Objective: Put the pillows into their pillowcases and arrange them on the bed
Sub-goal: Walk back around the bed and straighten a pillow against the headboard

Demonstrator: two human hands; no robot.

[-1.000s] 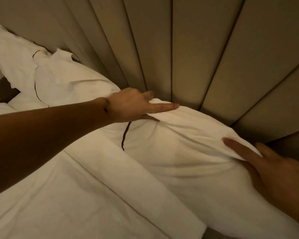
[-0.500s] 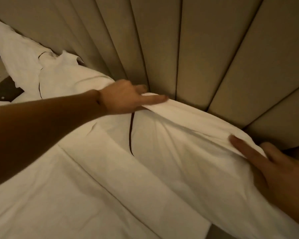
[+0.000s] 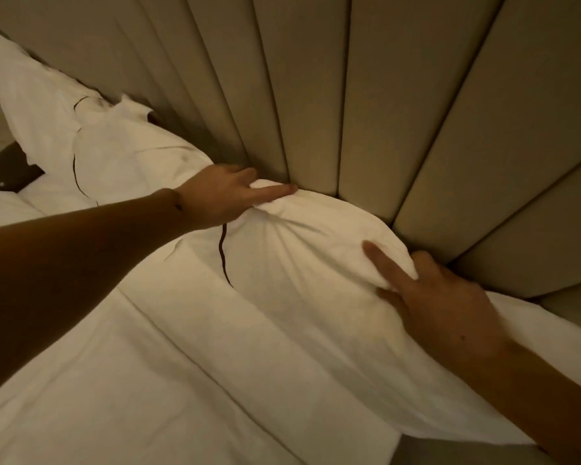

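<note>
Both our hands on the near pillow (image 3: 309,263), which sits against the padded headboard (image 3: 366,112) on the bed (image 3: 114,380). Left hand (image 3: 222,193) pinches its top edge, fabric bunched under the fingers. Right hand (image 3: 440,307) grips the right end, index finger laid across it. Second pillow (image 3: 114,156) lies further left along the headboard.

One head view — close, looking down at the headboard (image 3: 366,95)

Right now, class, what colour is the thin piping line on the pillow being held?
Dark brown, nearly black, on the white pillow; the piping line shows best in the head view.
</note>
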